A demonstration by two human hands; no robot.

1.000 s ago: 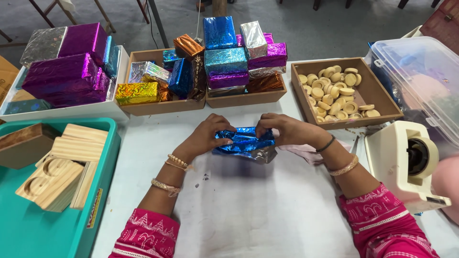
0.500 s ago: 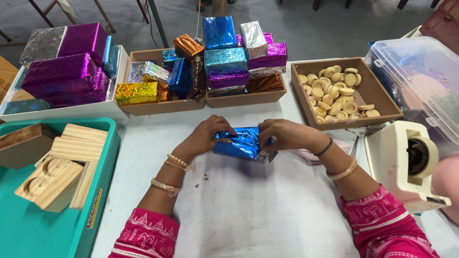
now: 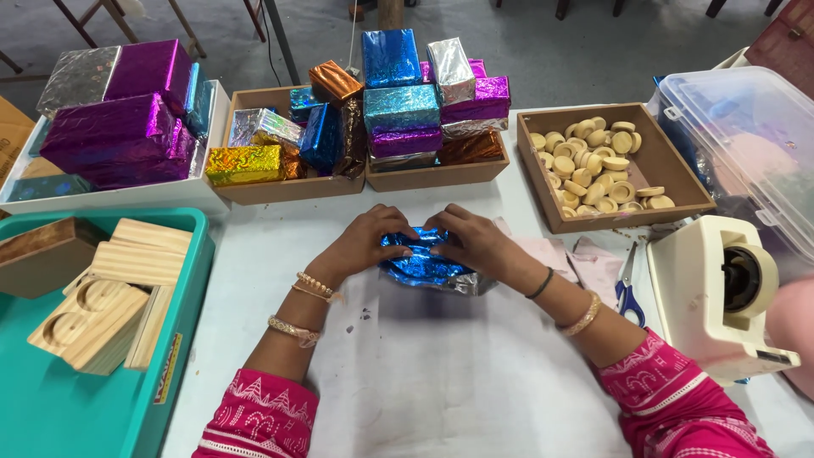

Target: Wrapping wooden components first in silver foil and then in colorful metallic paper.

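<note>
A small block wrapped in blue foil (image 3: 424,261) is held down on the white table (image 3: 441,373), roughly mid-width, just in front of the wooden trays along the far edge. The left hand (image 3: 369,237) is curled over the block's left end, fingers bent and pressed on the foil, thumb on the near side. The right hand (image 3: 471,240) is laid over the block's right and top part, fingers bent and closed on the foil; fingertips of both hands nearly meet on top. Silver foil underside is seen at the block's near right corner.

Along the far edge, two wooden trays (image 3: 288,188) are filled with foil-wrapped boxes (image 3: 401,108) in blue, purple, silver, gold and copper. At the far left corner, large purple wrapped boxes (image 3: 114,136) are stacked in a white tray. At the left edge, a teal bin (image 3: 102,424) is loaded with pale wooden blocks (image 3: 93,318) with round recesses. At the far right, a wooden tray of round wooden discs (image 3: 593,165) is seen, with a clear plastic lidded box (image 3: 746,127) beside it. Near the right edge, a cream tape dispenser (image 3: 721,293) is set, with blue-handled scissors (image 3: 627,288) lying just left of it and pink paper scraps (image 3: 560,254) close to the right forearm.
</note>
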